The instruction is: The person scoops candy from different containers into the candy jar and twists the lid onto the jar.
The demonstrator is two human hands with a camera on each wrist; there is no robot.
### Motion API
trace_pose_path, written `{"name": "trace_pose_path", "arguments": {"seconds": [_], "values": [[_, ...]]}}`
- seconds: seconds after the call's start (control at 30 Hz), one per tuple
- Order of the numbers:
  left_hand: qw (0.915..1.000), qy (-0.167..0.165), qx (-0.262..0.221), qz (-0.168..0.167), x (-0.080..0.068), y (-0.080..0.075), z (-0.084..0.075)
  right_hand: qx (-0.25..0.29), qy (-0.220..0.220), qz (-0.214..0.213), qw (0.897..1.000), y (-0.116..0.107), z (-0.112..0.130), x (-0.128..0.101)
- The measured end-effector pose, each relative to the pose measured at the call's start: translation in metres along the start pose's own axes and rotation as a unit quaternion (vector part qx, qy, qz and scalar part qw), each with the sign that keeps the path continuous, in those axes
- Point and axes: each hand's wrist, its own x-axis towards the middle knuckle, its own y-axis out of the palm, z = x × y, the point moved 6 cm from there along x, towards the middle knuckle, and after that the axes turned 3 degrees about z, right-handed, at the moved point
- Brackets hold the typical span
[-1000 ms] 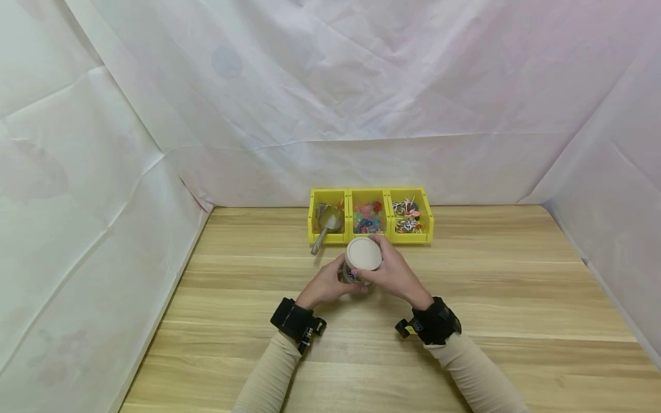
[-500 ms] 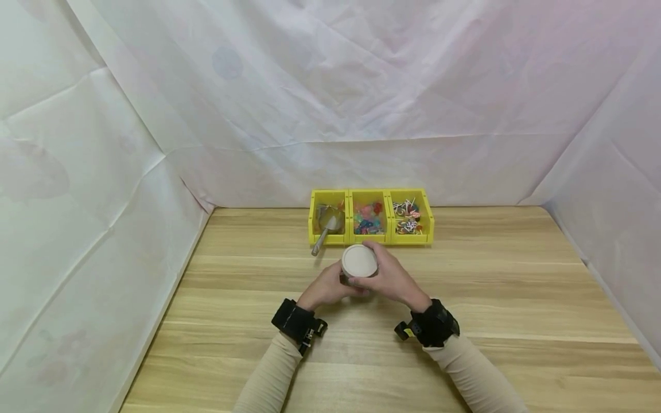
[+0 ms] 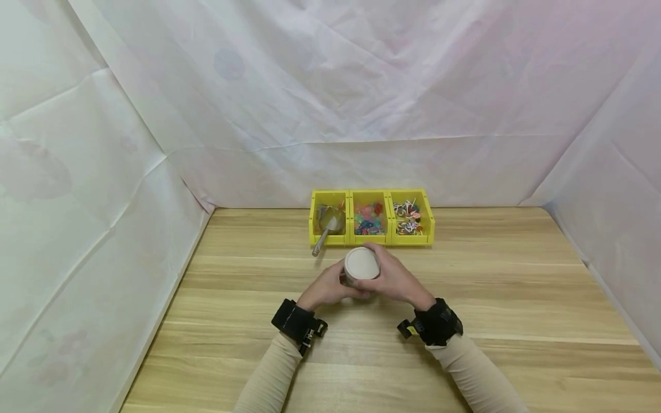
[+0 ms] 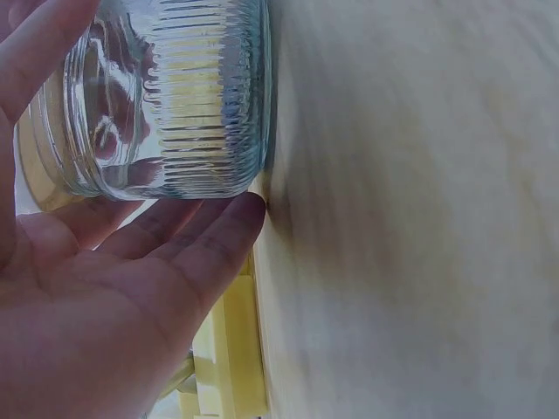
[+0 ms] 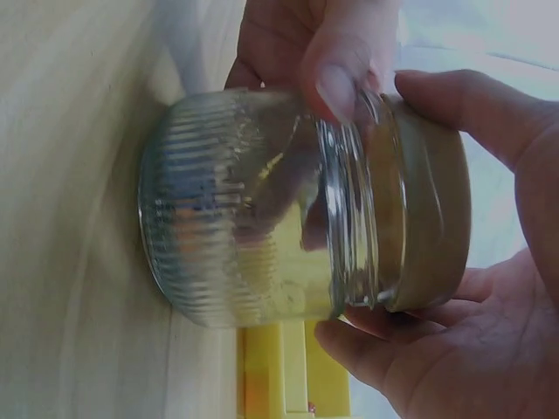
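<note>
1. On the wooden table [image 3: 490,298], in front of the yellow bins [image 3: 370,217], my left hand [image 3: 324,287] curls around the ribbed glass jar [image 5: 236,209], steadying it upright.
2. My right hand [image 3: 395,278] clasps the pale lid [image 3: 362,264] sitting on the jar's mouth.
3. I judge this the lid-turning step; next calls for a firm twist while the jar stays put.

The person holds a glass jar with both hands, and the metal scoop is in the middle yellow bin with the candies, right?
Not quite. Both hands, left hand and right hand, do hold the glass jar, but the metal scoop lies in the leftmost yellow bin, its handle poking out over the table. The head view shows it.
</note>
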Motion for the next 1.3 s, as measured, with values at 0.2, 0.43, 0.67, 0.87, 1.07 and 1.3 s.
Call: {"name": "trace_pose_path", "arguments": {"seconds": [0.2, 0.43, 0.67, 0.87, 1.07, 1.3], "values": [[0.9999, 0.002, 0.014, 0.001, -0.0003, -0.0007, -0.0010, -0.021, -0.011, 0.017, 1.000, -0.0020, -0.0006, 0.0006], [1.0000, -0.003, 0.002, 0.004, -0.0002, -0.0009, -0.0003, -0.054, -0.005, 0.039, 0.998, -0.0029, -0.0021, -0.0003], [0.9999, -0.013, 0.003, 0.002, -0.0001, -0.0010, 0.0016, -0.042, -0.006, 0.057, 0.997, -0.0032, -0.0009, -0.0010], [0.9998, -0.013, 0.012, 0.005, 0.0006, -0.0009, 0.0018, -0.043, 0.003, 0.067, 0.997, -0.0019, -0.0056, -0.0002], [0.9999, -0.009, 0.012, 0.008, 0.0019, -0.0009, 0.0023, -0.047, 0.005, 0.069, 0.996, -0.0028, -0.0070, -0.0010], [0.9999, -0.013, 0.002, 0.005, 0.0011, -0.0009, 0.0020, -0.052, -0.004, 0.068, 0.996, -0.0033, -0.0059, -0.0002]]}}
